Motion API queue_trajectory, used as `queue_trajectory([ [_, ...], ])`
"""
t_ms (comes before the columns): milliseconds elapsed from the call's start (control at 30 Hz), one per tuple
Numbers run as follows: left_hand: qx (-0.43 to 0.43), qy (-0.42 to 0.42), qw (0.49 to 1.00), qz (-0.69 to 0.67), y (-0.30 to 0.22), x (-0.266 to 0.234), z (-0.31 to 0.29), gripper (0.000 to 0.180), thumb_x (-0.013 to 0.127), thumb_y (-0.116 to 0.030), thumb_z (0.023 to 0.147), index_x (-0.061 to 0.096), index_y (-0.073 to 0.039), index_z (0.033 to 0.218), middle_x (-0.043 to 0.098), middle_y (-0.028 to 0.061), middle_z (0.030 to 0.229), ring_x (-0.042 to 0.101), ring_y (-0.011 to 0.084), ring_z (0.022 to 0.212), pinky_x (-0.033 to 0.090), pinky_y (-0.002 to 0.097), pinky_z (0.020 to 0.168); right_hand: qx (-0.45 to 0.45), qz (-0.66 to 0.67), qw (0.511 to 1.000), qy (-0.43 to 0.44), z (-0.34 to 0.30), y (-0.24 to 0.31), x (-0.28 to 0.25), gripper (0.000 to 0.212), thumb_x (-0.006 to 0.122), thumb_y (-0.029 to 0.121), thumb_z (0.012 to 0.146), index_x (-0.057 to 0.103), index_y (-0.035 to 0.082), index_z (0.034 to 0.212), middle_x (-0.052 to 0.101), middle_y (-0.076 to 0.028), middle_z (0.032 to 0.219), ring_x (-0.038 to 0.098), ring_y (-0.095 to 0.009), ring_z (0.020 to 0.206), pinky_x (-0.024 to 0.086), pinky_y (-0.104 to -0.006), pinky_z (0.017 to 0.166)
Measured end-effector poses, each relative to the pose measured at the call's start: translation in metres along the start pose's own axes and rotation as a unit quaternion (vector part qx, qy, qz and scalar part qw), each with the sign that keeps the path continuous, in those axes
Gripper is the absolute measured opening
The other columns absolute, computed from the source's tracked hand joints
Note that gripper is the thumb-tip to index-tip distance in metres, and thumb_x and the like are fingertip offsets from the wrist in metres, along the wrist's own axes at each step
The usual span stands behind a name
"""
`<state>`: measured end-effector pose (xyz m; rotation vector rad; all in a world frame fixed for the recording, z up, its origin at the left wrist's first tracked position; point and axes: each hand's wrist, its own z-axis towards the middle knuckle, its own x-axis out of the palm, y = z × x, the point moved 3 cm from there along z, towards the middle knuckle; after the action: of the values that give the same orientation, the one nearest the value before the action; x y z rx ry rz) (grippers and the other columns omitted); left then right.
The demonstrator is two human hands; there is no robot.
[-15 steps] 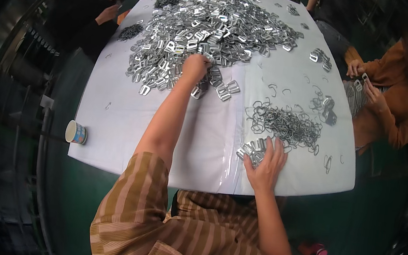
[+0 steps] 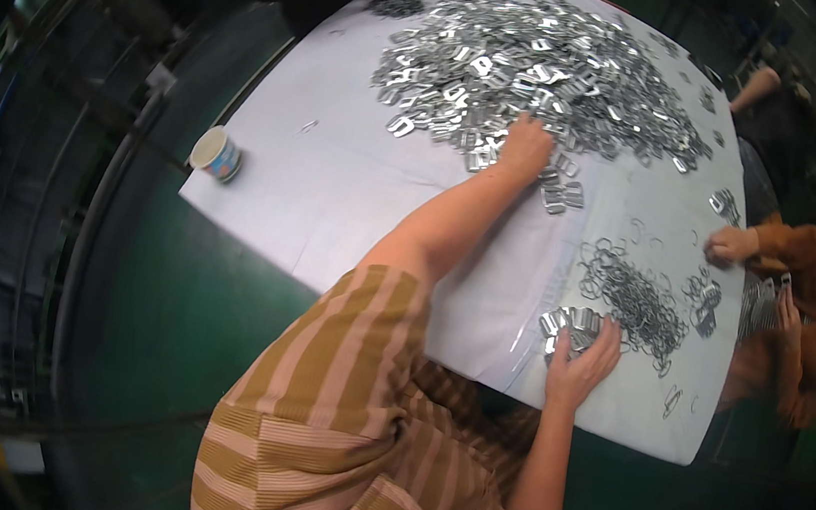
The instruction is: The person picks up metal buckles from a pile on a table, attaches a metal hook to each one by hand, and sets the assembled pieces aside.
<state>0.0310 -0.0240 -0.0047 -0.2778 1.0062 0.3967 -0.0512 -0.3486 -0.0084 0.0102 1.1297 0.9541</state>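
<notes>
A large heap of silver metal slide buckles (image 2: 550, 70) covers the far part of the white-covered table (image 2: 377, 171). My left hand (image 2: 527, 146) reaches to its near edge, fingers curled down among the buckles; what they grip is hidden. Just beside it lie a few loose buckles (image 2: 563, 196). Nearer to me, my right hand (image 2: 585, 364) rests on the table, thumb and fingers apart around a small cluster of buckles (image 2: 571, 326). Right behind that cluster is a pile of thin, bent wire loops (image 2: 634, 299).
A paper cup (image 2: 216, 155) stands near the left table edge. Dark small-part piles (image 2: 394, 5) lie at the far left. On the right, a co-worker's hand (image 2: 731, 246) in an orange sleeve reaches over the table edge, close to another small buckle group (image 2: 705, 301).
The view has turned, so the table appears tilted and shifted right. My left hand remains at the heap and my right at the cluster. The orange-sleeved co-worker's hand has come over the table.
</notes>
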Motion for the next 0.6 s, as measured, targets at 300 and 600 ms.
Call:
queue_trajectory([
  [300,-0.166,-0.254,0.945,-0.123,0.143,-0.057,-0.062,0.007,0.065,-0.012,0.07,0.064,-0.005,0.073,0.06,0.0114,0.083,0.055,0.0307,0.083,0.043,0.0409,0.074,-0.03,0.039,0.999,-0.015,-0.01,-0.001,0.001,0.057,0.062,0.029,0.081,0.043,-0.003,0.124,0.042,-0.025,0.127,0.038,-0.041,0.119,0.028,-0.0498,0.101],
  [600,-0.585,-0.083,0.768,0.248,0.39,-0.227,-0.265,0.034,0.056,-0.044,0.082,0.068,-0.017,0.097,0.052,0.0083,0.121,0.046,0.0282,0.114,0.038,0.0508,0.089,-0.021,-0.056,0.997,0.04,-0.01,0.015,0.001,0.074,0.07,0.037,0.07,0.039,0.003,0.129,0.037,-0.022,0.132,0.032,-0.038,0.125,0.023,-0.0581,0.101],
])
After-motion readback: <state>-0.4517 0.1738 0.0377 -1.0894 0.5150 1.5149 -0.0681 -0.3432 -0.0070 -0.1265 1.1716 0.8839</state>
